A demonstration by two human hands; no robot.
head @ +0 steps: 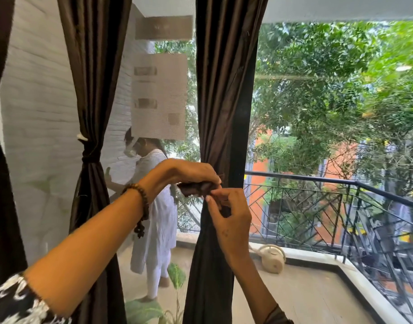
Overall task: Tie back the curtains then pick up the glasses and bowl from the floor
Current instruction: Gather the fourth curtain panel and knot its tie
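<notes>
A dark brown curtain (224,90) hangs in the middle, gathered at waist height. My left hand (189,171) grips a dark brown tie-back band (196,188) wrapped at the gathered part. Just below, my right hand (228,216) pinches the band's end with thumb and forefinger, against the curtain. A second brown curtain (93,90) on the left is cinched by its own tie-back (90,152). Glasses and bowl are out of view.
Behind the mesh screen a person in white (154,206) stands on the balcony. A white watering can (273,258) lies on the balcony floor by the black railing (341,206). A leafy plant (175,277) stands low centre. Another curtain edge (2,183) hangs far left.
</notes>
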